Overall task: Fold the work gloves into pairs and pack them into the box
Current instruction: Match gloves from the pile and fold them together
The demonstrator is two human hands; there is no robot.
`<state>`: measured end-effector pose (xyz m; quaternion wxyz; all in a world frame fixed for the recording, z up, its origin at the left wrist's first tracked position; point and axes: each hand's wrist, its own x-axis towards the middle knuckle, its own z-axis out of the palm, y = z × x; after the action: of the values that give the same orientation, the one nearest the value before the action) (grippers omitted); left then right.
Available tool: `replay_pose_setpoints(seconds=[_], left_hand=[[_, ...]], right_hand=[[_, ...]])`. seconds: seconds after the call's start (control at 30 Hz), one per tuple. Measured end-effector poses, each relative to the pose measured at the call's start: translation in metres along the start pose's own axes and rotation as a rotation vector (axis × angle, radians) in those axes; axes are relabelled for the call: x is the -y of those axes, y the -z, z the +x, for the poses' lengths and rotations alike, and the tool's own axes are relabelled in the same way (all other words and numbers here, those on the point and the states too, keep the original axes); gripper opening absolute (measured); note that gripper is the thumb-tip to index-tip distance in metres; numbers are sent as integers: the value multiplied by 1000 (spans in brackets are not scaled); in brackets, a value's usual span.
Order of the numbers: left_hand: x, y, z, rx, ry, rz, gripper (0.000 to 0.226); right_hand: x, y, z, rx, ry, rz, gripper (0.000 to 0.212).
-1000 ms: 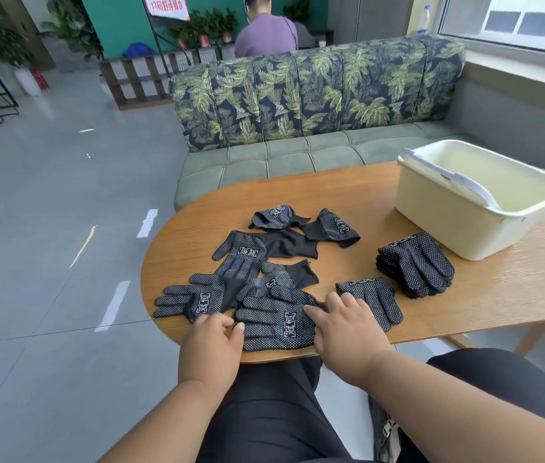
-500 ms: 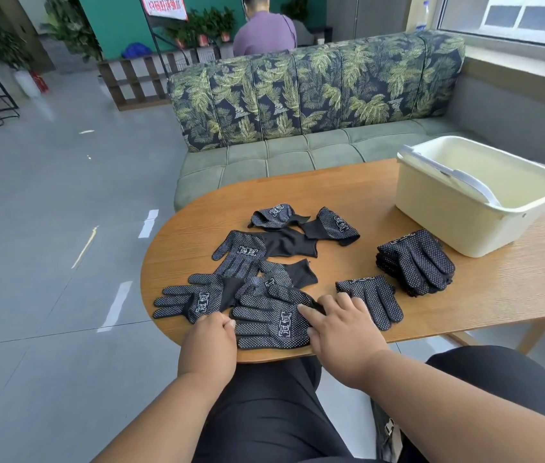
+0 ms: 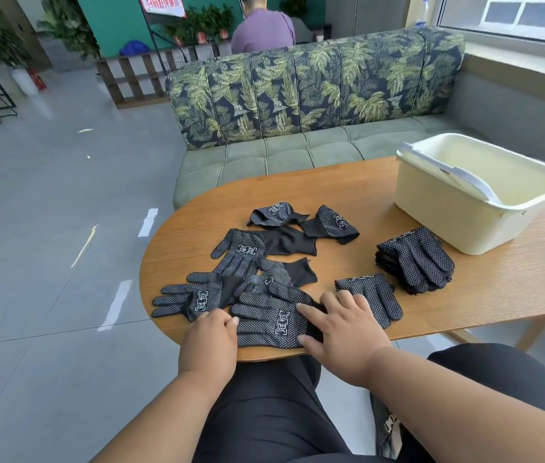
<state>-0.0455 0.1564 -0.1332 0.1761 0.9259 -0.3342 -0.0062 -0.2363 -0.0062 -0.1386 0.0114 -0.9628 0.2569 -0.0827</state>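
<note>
Several black dotted work gloves lie loose on the oval wooden table [image 3: 381,195]. The near glove [image 3: 271,319] lies flat at the table's front edge, fingers pointing left. My left hand [image 3: 211,335] pinches its fingertips. My right hand [image 3: 341,329] lies spread over its cuff, thumb and forefinger on either side of it. To the right of that hand lies a single glove [image 3: 378,295], partly covered by it. A stack of folded gloves [image 3: 414,259] sits beside the cream plastic box [image 3: 464,228], which holds no gloves.
More loose gloves [image 3: 241,252] lie spread across the table's left half, some crumpled [image 3: 277,210]. A grey handle [image 3: 458,175] rests inside the box. A leaf-patterned sofa [image 3: 297,95] stands behind the table, and a person [image 3: 261,28] sits beyond it.
Both hands have edged slightly forward on the near glove, and my right fingers have spread wider over its cuff. The other gloves and the box have not moved.
</note>
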Motion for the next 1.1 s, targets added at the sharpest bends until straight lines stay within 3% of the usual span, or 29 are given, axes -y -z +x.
replay_pose_setpoints(seconds=[0.17, 0.27, 0.4, 0.53, 0.67, 0.8, 0.87, 0.97, 1.1], left_hand=[[0, -6, -5, -79, -58, -42, 20], [-3, -10, -15, -136, -193, -41, 35], [-13, -19, -27, 76, -370, 93, 63], [-12, -25, -27, 214, -337, 264, 74], [-18, -22, -27, 255, -301, 273, 81], [-22, -15, -25, 244, -286, 233, 80], [-27, -8, -19, 135, -311, 163, 77], [-40, -7, 1, -78, -389, 100, 53], [-63, -6, 34, 10, -393, 159, 41]], right_hand=[[-3, 1, -1, 27, 21, -8, 67], [-5, -1, 0, 18, 32, -24, 64], [-5, -3, 1, 13, 36, -17, 61], [-6, -3, 2, 8, 40, -29, 61], [-7, -5, -1, 14, 41, -36, 64], [-7, -4, -3, 40, 38, -36, 66], [-7, -3, -3, 61, 32, -30, 66], [-6, -1, -2, 62, 24, -36, 62], [-5, 2, -2, 72, 20, -18, 57]])
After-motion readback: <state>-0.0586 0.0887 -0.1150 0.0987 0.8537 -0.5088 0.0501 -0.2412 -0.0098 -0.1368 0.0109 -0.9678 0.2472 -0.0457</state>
